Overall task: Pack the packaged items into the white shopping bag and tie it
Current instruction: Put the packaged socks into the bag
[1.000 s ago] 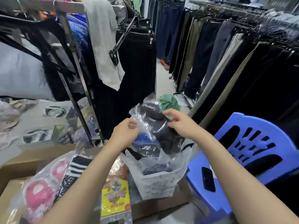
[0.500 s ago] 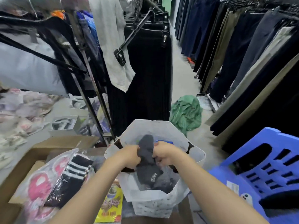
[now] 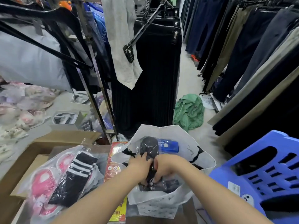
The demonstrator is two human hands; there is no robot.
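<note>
The white shopping bag [image 3: 205,160] stands open at the lower middle. Both my hands are inside its mouth. My left hand [image 3: 140,165] and my right hand [image 3: 166,167] grip a clear-wrapped pack of black socks [image 3: 149,147] that stands upright in the bag. A blue packaged box [image 3: 169,146] lies behind it inside the bag. To the left, outside the bag, lies a pack of black socks with white stripes [image 3: 74,175] on top of pink packaged items [image 3: 43,181].
A cardboard box [image 3: 48,143] holds the packs at the left. A red and yellow packet [image 3: 113,164] lies beside the bag. A blue plastic chair [image 3: 258,175] stands at the right. Clothes racks line both sides; a green cloth [image 3: 189,112] lies on the floor aisle.
My hands brought the sock pack down from above the bag into its mouth. The view tilted and moved closer over the bag.
</note>
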